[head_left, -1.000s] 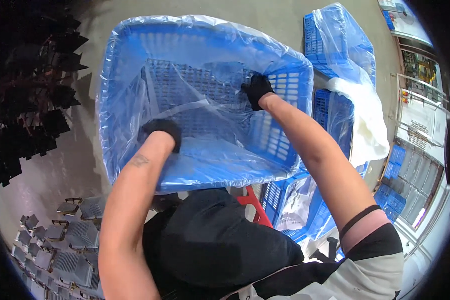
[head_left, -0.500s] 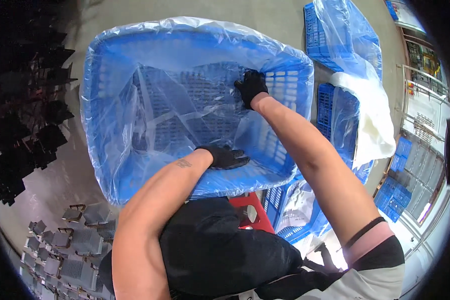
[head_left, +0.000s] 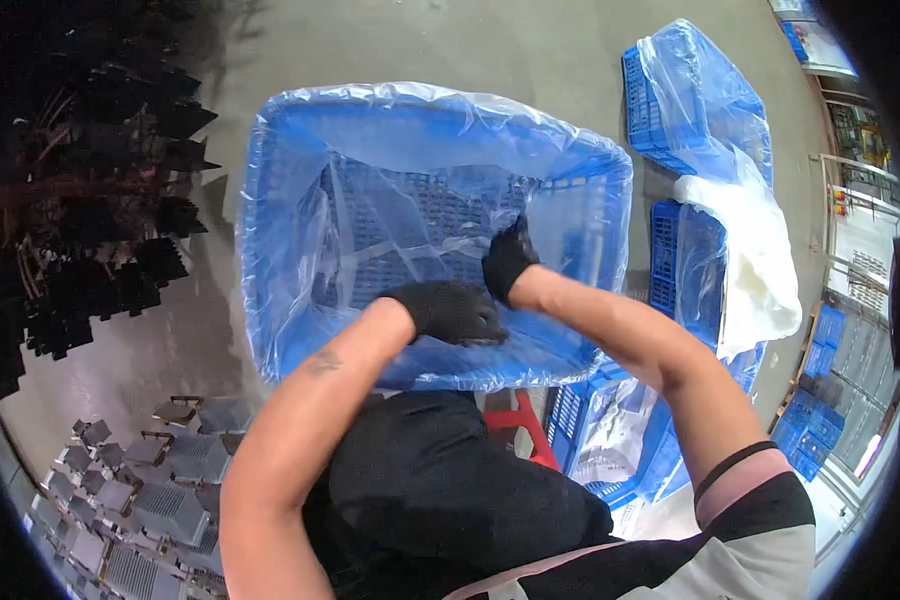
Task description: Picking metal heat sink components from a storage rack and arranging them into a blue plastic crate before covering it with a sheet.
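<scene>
A large blue plastic crate (head_left: 300, 130) with slotted walls stands in front of me, lined with a clear plastic liner (head_left: 390, 215) folded over its rim. Inside, toward the near right, both my black-gloved hands are close together. My left hand (head_left: 452, 312) is curled above the near wall, its palm side hidden. Just beyond it, my right hand (head_left: 511, 258) is closed at the liner, where the film wrinkles near its fingertips. Through the film the slatted crate bottom shows.
At the right stand more blue crates (head_left: 660, 120) with clear liners, and white sheeting (head_left: 760, 270) drapes over one. A red frame (head_left: 528, 425) and another lined crate (head_left: 610, 430) are beside my legs. Dark stacked pieces fill the left; grey parts (head_left: 160, 480) lie lower left.
My right hand has come down from the far right corner toward my left hand. The left hand has lifted off the near wall and curled. The crate sits farther right in view.
</scene>
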`<state>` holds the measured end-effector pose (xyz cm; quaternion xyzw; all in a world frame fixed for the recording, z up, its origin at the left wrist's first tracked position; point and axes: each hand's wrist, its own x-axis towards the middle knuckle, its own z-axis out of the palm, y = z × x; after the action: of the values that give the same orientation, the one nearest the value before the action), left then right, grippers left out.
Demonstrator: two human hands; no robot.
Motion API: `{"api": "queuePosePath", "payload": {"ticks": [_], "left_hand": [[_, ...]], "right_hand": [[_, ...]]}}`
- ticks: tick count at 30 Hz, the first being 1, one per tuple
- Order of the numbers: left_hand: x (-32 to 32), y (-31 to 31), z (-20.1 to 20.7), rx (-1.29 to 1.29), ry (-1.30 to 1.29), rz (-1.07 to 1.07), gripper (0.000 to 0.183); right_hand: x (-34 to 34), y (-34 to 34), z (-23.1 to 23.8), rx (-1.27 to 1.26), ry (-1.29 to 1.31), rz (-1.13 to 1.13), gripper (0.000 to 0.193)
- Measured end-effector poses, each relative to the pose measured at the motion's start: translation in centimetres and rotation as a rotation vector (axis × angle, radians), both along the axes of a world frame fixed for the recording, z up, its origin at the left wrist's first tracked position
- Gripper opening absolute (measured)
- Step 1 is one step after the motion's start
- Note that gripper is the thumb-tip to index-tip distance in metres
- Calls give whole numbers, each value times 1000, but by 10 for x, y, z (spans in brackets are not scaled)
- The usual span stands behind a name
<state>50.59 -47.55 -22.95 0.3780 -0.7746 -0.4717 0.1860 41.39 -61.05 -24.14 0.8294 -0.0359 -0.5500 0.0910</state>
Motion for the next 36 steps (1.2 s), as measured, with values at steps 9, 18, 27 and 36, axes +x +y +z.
{"api": "queuePosePath", "payload": {"ticks": [9, 18, 27, 36], "left_hand": [[28, 105, 208, 89, -190, 941, 37], [-135, 268, 349, 172, -571, 1829, 38], [-296, 348, 347, -120, -283, 2568, 22], [-331, 437, 421, -288, -1732, 2448, 25]], "right_hand": [[-160, -63, -140, 18, -211, -55, 53], [-21, 20, 1, 342, -194, 32, 55], [56, 166, 233, 1276, -1247, -116, 35], [-44, 360, 417, 1848, -696, 256, 41]]}}
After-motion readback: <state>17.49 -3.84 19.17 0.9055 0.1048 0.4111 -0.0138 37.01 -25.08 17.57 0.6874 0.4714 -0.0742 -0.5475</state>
